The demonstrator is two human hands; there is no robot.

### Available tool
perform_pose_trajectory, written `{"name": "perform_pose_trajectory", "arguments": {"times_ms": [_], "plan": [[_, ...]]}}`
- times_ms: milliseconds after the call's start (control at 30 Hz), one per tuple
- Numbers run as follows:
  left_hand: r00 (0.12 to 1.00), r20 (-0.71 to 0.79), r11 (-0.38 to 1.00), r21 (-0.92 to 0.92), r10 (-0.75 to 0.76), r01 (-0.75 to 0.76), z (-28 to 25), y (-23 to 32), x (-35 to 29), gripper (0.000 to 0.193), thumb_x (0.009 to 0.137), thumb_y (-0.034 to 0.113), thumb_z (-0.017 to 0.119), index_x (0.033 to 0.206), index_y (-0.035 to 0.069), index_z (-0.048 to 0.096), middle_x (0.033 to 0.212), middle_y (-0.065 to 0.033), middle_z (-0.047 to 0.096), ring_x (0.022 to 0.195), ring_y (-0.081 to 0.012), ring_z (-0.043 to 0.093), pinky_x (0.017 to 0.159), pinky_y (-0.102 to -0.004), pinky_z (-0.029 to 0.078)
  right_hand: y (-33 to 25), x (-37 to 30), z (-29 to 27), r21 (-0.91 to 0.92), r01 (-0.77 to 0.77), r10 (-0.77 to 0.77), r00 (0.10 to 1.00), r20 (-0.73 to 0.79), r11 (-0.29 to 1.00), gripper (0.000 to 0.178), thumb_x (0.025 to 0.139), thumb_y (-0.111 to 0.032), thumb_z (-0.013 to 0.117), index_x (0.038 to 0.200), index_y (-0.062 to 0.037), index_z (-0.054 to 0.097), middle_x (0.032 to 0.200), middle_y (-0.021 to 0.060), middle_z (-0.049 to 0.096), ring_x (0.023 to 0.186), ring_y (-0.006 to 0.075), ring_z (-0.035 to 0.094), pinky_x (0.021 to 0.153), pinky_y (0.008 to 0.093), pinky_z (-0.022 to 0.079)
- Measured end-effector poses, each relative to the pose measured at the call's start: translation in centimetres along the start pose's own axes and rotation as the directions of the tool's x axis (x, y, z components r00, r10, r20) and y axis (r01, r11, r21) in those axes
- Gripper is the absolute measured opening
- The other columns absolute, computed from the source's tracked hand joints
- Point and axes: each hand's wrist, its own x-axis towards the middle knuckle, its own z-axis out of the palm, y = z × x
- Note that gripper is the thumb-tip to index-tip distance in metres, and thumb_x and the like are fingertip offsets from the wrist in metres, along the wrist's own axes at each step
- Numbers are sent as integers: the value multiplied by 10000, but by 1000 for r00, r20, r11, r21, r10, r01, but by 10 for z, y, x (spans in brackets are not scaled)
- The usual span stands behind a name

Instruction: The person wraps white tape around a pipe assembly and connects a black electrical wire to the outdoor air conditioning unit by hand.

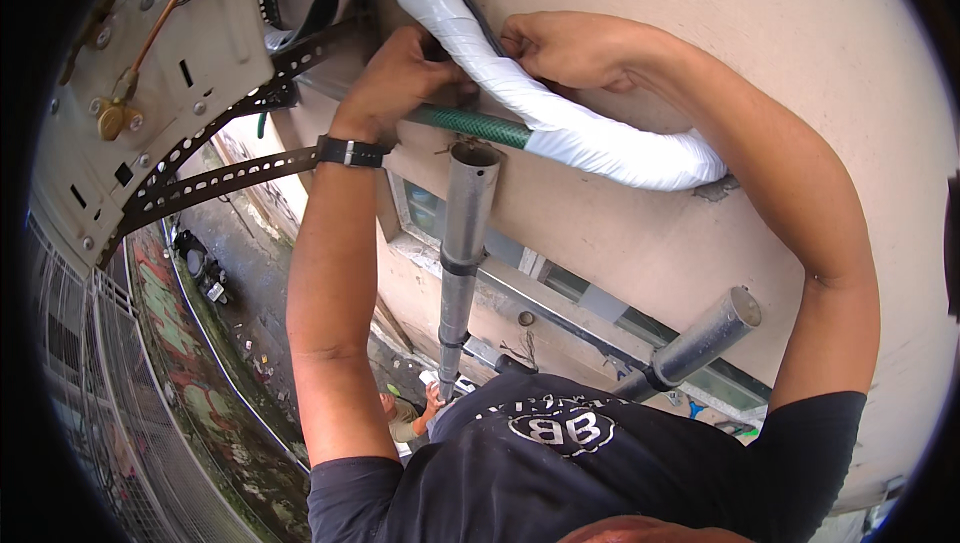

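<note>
A thick pipe bundle wrapped in white tape [620, 155] curves along the wall in front of me. From its wrapping a green hose [470, 124] sticks out to the left. My left hand [395, 83] is closed behind the bundle, just above the hose, its fingertips partly hidden. On the bundle's other side my right hand [570, 53] has its fingers pinched together close to a black cable [470, 5]. Whatever either hand grips is hidden by the bundle or too small to make out.
At left, a metal-cased unit [175, 48] with a brass valve [115, 120] rests by perforated brackets [230, 175]. Two metal poles [466, 213] rise between my arms and the wall [810, 63]. Far below are another person [405, 418] and a parked motorbike [200, 265].
</note>
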Motion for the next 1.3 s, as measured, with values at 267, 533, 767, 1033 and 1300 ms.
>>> {"name": "perform_pose_trajectory", "arguments": {"times_ms": [267,533,767,1033,1300], "plan": [[997,44,975,-211,-64,72,-10,-49,8,289,905,50,720,1177,-42,688,1101,-99,748,979,-162,707,916,-310,548,2,-11,-5,78,91,-97,992,75,993,398,982,-45,551,1358,85,539,1207,210,661,1051,253,672,907,342,581],[999,41,988,-150,34,-28,6,-28,-7,386,970,237,737,1229,-32,637,1121,-72,725,952,-112,707,884,-265,565,14,19,-10,283,30,-109,957,269,959,111,933,6,638,1037,38,657,897,85,709,784,171,699,661,309,597],[999,25,999,38,24,-25,-2,-29,-18,377,990,253,711,1226,-37,661,1068,-66,741,943,-122,700,901,-282,552,12,35,-20,259,146,-232,911,342,955,181,924,-11,705,1080,53,641,960,91,703,856,162,703,676,270,600],[999,41,988,148,35,-40,6,1,-26,339,969,246,675,1164,-28,718,1018,-135,766,900,-191,700,865,-336,532,2,11,-11,96,32,-53,974,220,995,491,978,-51,634,1412,100,461,1328,213,607,1163,263,660,999,379,602],[999,53,968,252,-11,-2,-3,1,-15,370,941,293,720,1095,-43,729,964,-184,767,808,-254,708,794,-371,528,-10,14,-3,46,-31,27,997,78,998,547,950,-39,585,1449,88,404,1178,183,612,1107,266,692,823,344,639]]}}
